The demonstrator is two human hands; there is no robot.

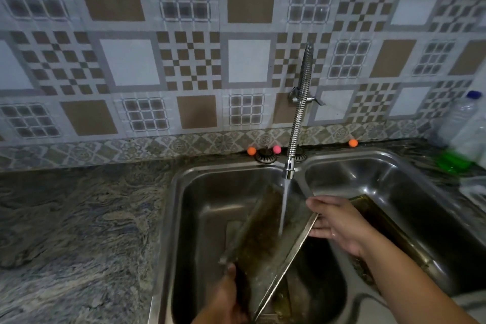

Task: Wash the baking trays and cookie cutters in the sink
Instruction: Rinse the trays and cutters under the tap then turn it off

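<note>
A dark, stained baking tray (260,242) stands tilted in the left sink basin (200,208), under water running from the flexible tap (289,166). My left hand (223,300) grips the tray's near lower corner, thumb on its inner face. My right hand (339,223) holds the tray's far right rim, thumb over the edge and fingers beneath. A second browned tray (378,216) lies in the right basin (410,192), partly hidden behind my right forearm. No cookie cutters are visible.
A granite counter (79,231) stretches to the left of the double steel sink. A clear plastic bottle (465,123) with a blue cap and a green object (455,160) sit at the right. Small orange and pink balls (276,149) rest along the tiled wall.
</note>
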